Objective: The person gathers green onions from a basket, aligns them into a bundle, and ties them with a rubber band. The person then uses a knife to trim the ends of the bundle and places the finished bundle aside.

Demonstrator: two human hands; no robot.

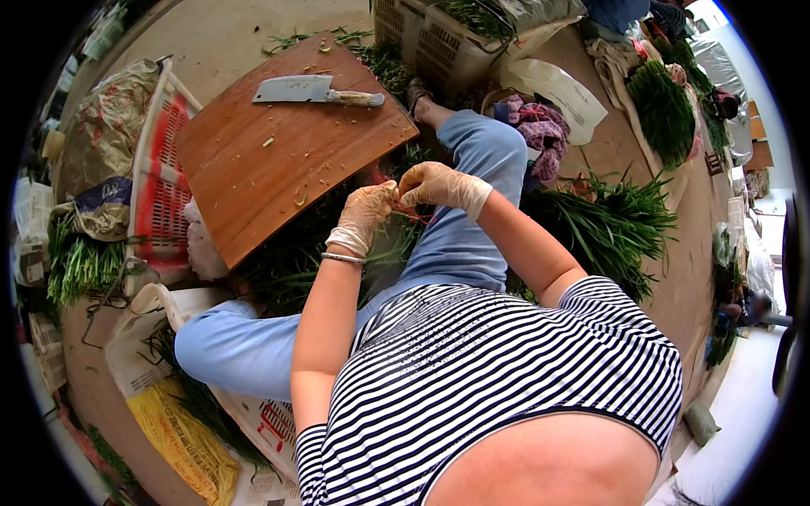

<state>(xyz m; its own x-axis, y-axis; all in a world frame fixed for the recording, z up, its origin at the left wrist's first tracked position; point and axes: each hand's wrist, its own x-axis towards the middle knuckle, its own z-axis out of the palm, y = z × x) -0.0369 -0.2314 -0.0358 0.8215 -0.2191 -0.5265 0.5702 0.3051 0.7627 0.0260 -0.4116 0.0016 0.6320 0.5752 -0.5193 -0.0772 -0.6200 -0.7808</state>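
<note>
My left hand [366, 214] and my right hand [442, 188], both in thin pale gloves, meet over my lap. Their fingertips pinch a thin red string or band [421, 216], which hangs in a loop between them. Just beyond them lies a brown wooden board [294, 152] with green scraps on it. A cleaver [297, 89] rests flat near the board's far side, its handle pointing right. Long green leafy stalks [278, 272] show beneath the board and under my hands. To the right of my knee spreads a large heap of the same greens [598, 215].
A red and white plastic crate [166, 183] stands left of the board. A pale crate of greens [436, 47] is at the far side. A crumpled patterned cloth [541, 136] lies by my right knee. A yellow printed sack [183, 443] sits at lower left.
</note>
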